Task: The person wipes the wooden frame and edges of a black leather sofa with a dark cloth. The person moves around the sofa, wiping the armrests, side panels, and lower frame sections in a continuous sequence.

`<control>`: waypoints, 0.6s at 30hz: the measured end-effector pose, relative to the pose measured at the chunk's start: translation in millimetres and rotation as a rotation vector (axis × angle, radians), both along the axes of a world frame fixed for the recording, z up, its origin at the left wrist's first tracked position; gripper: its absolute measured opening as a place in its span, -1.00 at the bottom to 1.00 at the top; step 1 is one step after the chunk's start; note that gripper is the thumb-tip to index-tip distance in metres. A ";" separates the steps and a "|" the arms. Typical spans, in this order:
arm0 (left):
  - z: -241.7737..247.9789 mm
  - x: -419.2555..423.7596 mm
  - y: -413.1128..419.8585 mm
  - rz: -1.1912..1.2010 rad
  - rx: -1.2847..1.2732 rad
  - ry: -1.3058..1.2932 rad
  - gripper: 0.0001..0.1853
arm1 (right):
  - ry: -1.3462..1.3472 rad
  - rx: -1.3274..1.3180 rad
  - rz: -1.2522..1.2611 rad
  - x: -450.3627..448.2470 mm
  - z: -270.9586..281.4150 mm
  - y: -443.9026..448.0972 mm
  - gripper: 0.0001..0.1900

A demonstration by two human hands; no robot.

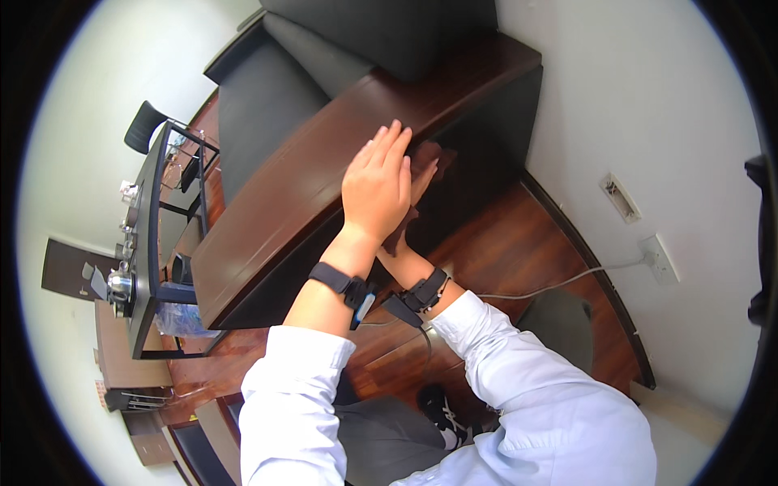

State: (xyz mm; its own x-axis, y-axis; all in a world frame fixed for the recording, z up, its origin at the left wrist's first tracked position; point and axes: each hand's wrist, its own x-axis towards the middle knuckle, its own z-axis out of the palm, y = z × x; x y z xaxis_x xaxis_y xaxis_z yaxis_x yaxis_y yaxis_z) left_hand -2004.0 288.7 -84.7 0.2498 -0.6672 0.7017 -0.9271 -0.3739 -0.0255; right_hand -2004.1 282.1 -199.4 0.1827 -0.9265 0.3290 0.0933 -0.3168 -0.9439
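My left hand (378, 188) is stretched flat with its back up, fingers nearly together, over the front edge of the sofa's dark wooden armrest (273, 188). Its palm is hidden, and contact with the wood cannot be told. Just beyond and partly beneath it is my right hand (423, 182), close to the armrest's black side panel, with few fingers showing. Dark reddish-brown patches show around the right hand; whether they are cloth, shadow or reflection is unclear. Each wrist wears a black strap with a small device.
A black sofa seat (267, 103) lies beyond the armrest. At left stands a black-framed table (149, 243) bearing a metal kettle (120, 284). On the right, a pale cable (547, 290) runs from a wall socket (658, 259) across the wooden floor. A black shoe (439, 408) is below.
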 end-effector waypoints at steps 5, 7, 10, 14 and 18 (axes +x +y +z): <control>27.2 4.7 38.7 -0.020 -0.063 -0.027 -0.66 | 0.023 -0.241 0.051 5.5 35.7 -11.9 -0.12; 22.2 6.7 50.6 0.038 -0.004 -0.083 -0.66 | 0.004 -0.282 0.017 0.9 19.3 -16.3 -0.18; 6.6 10.7 61.0 0.124 0.117 -0.147 -0.61 | -0.308 0.306 0.283 -2.4 -20.6 -23.5 -0.25; -17.8 12.2 64.2 0.218 0.113 -0.225 -0.57 | 0.408 0.223 0.464 -20.1 -90.2 -16.2 -0.19; -32.5 19.2 62.0 0.261 0.064 -0.310 -0.57 | 1.296 -0.131 1.052 -31.7 -162.5 -11.7 -0.11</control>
State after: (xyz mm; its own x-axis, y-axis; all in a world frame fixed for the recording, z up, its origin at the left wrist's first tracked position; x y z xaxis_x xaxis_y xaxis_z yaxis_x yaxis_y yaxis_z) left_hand -1984.8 350.7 -117.2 0.2000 -0.6543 0.7293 -0.7459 -0.5843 -0.3196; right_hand -2035.8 270.4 -361.9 0.8587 -0.2127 -0.4663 -0.4655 -0.7042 -0.5361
